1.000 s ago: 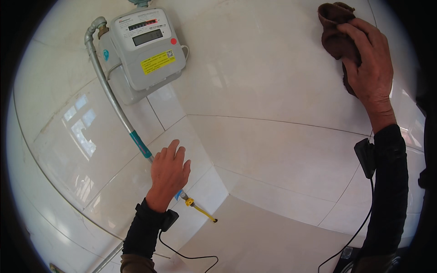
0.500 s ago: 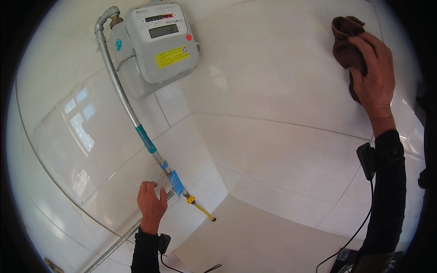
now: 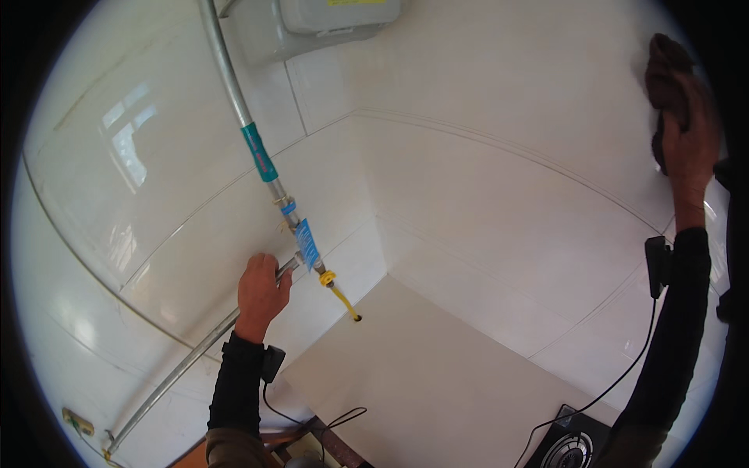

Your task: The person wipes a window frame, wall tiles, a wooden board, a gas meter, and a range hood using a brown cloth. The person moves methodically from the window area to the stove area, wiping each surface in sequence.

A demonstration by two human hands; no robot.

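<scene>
Held in the right grip (image 3: pixel 694 140), a brown cloth (image 3: pixel 665 72) is best pressed flat against the tiled wall (image 3: pixel 507 86) beyond it, while whether the metal pipe (image 3: pixel 195 352) behind the left grip (image 3: pixel 261 292) is grasped cannot be told.

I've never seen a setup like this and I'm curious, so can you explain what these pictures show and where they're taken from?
No machine here: these are a person's bare hands, with a small black wired device at each wrist. A fisheye camera worn on the head looks down, so straight edges bend. The right hand holds a brown cloth, seemingly against the tiled wall. The left hand is at a slanting metal pipe; I can't tell whether it grips. A yellow hose enters a hole in the beige counter, where a black hob shows, partly cut off.
</scene>
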